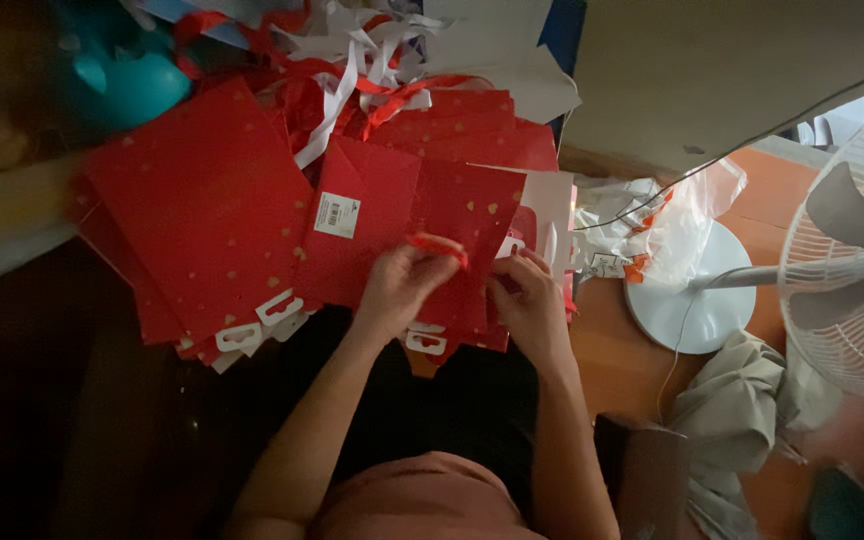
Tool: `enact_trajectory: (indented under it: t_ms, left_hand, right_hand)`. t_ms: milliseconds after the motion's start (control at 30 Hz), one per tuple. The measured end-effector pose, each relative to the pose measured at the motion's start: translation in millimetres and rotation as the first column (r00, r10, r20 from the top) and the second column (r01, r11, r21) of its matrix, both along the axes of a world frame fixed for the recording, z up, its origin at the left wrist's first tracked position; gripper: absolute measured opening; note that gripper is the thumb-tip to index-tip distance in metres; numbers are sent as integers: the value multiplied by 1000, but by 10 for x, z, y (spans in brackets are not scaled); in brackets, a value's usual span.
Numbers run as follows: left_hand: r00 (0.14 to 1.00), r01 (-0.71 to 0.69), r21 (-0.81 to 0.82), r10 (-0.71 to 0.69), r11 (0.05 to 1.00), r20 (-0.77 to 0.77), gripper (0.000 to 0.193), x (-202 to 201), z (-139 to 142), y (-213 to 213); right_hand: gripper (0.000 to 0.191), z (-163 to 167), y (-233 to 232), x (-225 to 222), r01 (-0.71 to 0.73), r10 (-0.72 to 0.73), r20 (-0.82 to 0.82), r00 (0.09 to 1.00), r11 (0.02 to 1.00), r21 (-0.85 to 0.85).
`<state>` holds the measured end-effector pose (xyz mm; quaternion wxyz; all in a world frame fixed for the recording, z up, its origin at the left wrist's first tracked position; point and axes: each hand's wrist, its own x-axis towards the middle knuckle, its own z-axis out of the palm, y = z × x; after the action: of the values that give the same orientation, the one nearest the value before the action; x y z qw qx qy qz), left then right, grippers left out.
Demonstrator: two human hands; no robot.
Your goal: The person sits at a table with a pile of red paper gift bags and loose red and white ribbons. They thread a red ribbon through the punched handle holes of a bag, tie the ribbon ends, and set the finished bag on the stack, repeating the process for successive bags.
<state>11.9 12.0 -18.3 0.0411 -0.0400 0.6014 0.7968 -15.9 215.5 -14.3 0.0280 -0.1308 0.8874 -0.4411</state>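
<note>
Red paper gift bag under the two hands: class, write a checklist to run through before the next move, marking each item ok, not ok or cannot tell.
1. Left hand has hold of the red ribbon handle: ok, its fingers pinch one end.
2. Right hand rests on the flat red paper gift bag with gold hearts: ok.
3. Ribbon end threaded through the bag's hole: cannot tell, the fingers hide it.
4. Bag lies flat: ok.
5. Stack of similar red paper bags with white hang tabs sits apart from the hands: ok, off to the side.
6. Lighting adequate: not ok, the scene is dim.
</note>
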Motion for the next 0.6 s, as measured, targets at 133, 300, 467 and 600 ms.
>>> enact_trajectory:
  t_ms: [133,300,467,600]
  left_hand:
    - [956,-119,-492,-34,863,-291,21,23,2,88]
    - [983,-102,-374,35,922,-183,16,34,-151,145]
    - [972,-225,-7,224,974,-73,17,-12,-308,74]
    - [985,-171,47,172,984,-21,19,-30,-307,-13]
  right_hand:
    - [16,20,-9,-3,-41,50,-128,991,997,70]
    - [17,90,-13,1,-6,6,-11,1000,1000,-25]
    - [16,130,-13,-5,-12,15,68,998,999,-33]
    - [14,115,2,-1,-35,36,16,999,997,-62]
